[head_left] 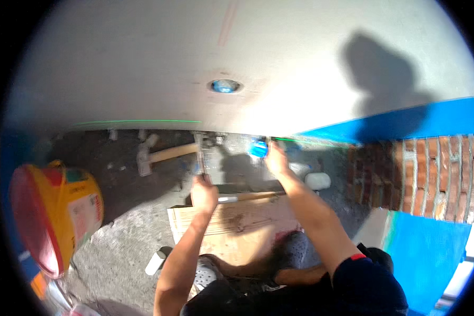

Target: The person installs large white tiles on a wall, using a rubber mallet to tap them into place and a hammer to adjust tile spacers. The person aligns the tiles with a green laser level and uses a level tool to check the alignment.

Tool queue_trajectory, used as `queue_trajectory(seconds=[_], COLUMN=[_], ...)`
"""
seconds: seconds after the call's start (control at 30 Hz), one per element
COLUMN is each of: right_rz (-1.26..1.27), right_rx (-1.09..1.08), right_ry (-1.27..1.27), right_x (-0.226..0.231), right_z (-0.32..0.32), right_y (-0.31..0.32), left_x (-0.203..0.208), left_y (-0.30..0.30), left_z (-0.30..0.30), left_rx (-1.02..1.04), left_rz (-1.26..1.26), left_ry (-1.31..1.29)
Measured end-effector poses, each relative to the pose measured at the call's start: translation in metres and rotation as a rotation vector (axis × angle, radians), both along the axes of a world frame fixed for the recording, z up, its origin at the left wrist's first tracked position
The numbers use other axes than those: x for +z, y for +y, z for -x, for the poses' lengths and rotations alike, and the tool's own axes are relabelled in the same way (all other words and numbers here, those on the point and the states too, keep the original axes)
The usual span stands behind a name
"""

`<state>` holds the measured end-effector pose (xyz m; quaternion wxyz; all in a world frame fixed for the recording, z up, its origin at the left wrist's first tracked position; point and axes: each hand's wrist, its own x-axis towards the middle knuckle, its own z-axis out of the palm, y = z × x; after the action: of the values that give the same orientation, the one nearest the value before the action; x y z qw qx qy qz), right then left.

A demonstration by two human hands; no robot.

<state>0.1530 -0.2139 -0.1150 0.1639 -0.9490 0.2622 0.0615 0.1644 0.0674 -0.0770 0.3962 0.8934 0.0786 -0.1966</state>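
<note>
A pale wall (142,63) stands behind a rough grey floor (124,242), on which lies a flat cardboard (253,216). Well to the left of the cardboard is a yellow bucket (81,203) with red rim. Beyond its far left corner lies a hammer (174,152) with wooden handle. Near the cardboard's far edge, the left hand (204,195) has its fingers closed around a thin, blurred tool (199,158). Beyond this edge, the right hand (276,159) grips a blue object (258,149), whose kind I cannot tell. Right of the cardboard is brickwork (426,179).
</note>
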Motion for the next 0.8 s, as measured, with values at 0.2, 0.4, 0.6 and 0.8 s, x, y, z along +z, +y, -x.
queue_trajectory(seconds=[0.2,0.4,0.6,0.8], right_rz=[-0.087,-0.357,-0.964,-0.908], right_rx=[-0.138,0.103,-0.270,-0.272], right_ry=[-0.437,-0.236,0.010,0.059], right_x=[0.025,0.067,0.038,0.047], right_z=[0.033,0.022,0.021,0.014], right_y=[0.016,0.121,0.190,0.222], left_x=[0.005,-0.002,0.010,-0.002], left_y=[0.004,0.003,0.024,0.066], left_z=[-0.005,0.003,-0.009,-0.074], left_rx=[0.009,0.148,0.304,0.440], left_rz=[0.142,0.326,0.291,0.345], left_ry=[0.138,-0.002,-0.291,-0.507])
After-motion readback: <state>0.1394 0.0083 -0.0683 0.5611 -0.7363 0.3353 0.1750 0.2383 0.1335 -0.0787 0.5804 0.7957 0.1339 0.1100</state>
